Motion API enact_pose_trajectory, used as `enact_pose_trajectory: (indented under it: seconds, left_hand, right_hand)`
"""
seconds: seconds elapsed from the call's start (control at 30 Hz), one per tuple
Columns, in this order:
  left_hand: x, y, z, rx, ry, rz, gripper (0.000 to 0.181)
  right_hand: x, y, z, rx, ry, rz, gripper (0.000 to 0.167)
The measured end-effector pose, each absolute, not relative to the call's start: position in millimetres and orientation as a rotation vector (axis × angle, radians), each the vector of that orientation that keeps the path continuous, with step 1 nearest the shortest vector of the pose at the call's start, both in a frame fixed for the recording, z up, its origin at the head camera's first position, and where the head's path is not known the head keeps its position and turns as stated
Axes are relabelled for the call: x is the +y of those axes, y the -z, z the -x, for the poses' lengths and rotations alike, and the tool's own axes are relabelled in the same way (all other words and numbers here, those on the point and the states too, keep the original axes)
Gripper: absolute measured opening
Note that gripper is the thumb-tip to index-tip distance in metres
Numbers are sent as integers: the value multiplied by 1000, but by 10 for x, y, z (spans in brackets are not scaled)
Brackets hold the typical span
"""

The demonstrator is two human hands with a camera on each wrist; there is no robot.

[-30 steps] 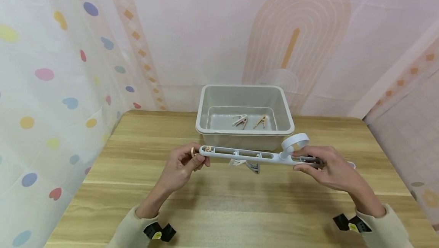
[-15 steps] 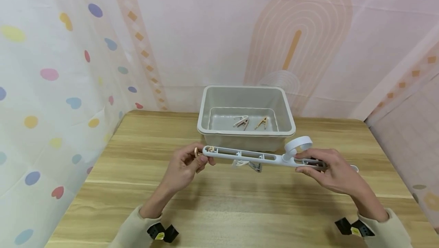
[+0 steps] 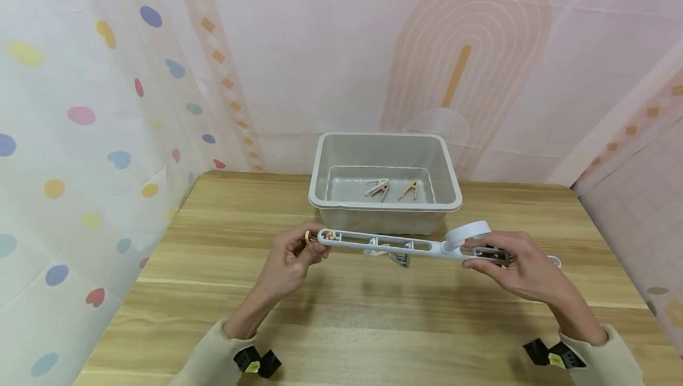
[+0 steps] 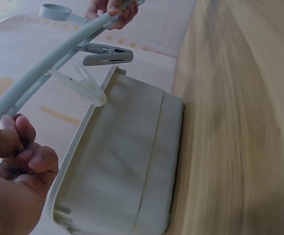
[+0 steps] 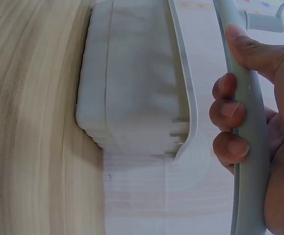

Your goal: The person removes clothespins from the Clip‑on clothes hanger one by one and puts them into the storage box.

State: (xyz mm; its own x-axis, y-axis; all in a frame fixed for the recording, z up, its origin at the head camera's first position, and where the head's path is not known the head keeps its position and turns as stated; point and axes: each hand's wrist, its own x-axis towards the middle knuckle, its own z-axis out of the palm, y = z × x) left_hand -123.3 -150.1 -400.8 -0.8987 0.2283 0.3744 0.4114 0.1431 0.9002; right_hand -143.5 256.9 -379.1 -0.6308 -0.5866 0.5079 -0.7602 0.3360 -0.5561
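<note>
From the head we look forward and down over the counter [image 3: 347, 327]; from each wrist, closer and turned sideways, we face the bin [image 4: 117, 152]. Both wrist views share it and the bar [image 5: 255, 117].

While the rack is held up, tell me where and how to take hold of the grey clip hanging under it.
Pinch the grey clip by its lower, free end, probably best coming up from below on the person's side: it hangs under the pale rack, which bars a reach straight down. The white clip hangs close on its left, so stay clear of that.
</note>
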Motion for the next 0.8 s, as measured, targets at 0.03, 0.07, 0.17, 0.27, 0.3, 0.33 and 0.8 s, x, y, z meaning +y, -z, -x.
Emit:
enact_pose_trajectory:
  seconds: [0.03, 0.07, 0.17, 0.27, 0.3, 0.33, 0.8]
  left_hand:
    - [-1501, 4014, 1234, -2253, 1873, 639, 17]
    - [-1499, 4017, 1231, -2243, 1893, 641, 15]
    - [-1491, 4022, 1217, -2198, 1970, 662, 11]
    - [-1482, 4016, 1204, -2158, 2008, 734, 15]
    - [-1481, 4013, 1202, -2152, 2006, 762, 16]
    - [-1482, 4008, 1204, -2149, 2004, 795, 18]
    - [-1670, 3914, 1318, -2234, 1872, 709, 12]
  right_hand:
    - [2566, 3791, 1433, -2373, -1178, -1229, 48]
    - [2567, 3789, 1431, -2366, -1192, -1234, 47]
    - [2571, 3781, 1426, -2355, -1206, -1224, 47]
    - [2584, 3781, 1431, -2364, -1180, -1205, 48]
    - [2589, 3787, 1432, -2371, -1163, -1193, 49]
    - [2596, 3795, 1435, -2377, -1149, -1187, 49]
    - [2718, 3839, 1416, -2459, -1138, -1126, 49]
